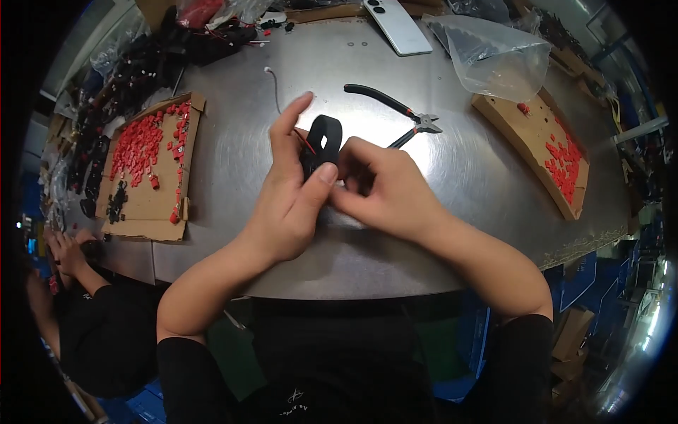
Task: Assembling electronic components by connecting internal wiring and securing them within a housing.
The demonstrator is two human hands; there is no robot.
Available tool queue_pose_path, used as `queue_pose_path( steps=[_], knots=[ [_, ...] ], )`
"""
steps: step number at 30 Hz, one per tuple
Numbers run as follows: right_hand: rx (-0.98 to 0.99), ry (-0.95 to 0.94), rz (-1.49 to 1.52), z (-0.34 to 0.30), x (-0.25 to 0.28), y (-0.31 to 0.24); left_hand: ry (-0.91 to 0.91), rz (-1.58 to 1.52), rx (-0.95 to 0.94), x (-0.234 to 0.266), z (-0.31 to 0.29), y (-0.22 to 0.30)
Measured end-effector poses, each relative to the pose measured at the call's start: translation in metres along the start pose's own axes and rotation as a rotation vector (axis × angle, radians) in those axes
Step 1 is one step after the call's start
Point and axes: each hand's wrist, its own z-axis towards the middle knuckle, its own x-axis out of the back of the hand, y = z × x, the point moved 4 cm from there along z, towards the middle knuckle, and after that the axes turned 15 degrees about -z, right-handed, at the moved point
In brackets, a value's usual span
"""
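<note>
In front of me, my left hand (pixel 286 201) is closed around a black part with a ring-shaped top and an oval hole (pixel 335 131). Its thumb presses on the near side, and the index finger points up. A short red wire (pixel 311 147) shows beside the ring. From behind the left fingers a thin grey cable (pixel 276 88) runs away to a small white connector (pixel 268 69). My right hand (pixel 395 187) is pinched against the part's lower right side. A tiny white bit shows at its fingertips, but what it grips is mostly hidden.
Black-handled cutting pliers (pixel 419 121) lie open beyond my right hand. Cardboard trays of red pieces stand at left (pixel 145 228) and right (pixel 524 147). A white phone (pixel 399 28) and a plastic bag (pixel 494 60) lie at the back. Another person's hand (pixel 67 253) is at far left.
</note>
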Motion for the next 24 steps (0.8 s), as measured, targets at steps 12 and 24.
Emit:
queue_pose_path(
  steps=[12, 24],
  knots=[
    [0.159, 0.105, -0.149, 0.002, 0.007, 0.004, -0.364, 0.621, -0.17, -0.013, -0.008, 0.005],
    [0.4, -0.031, -0.24, 0.001, 0.0, -0.004, -0.329, 0.494, -0.133, 0.003, -0.006, 0.002]
  ],
)
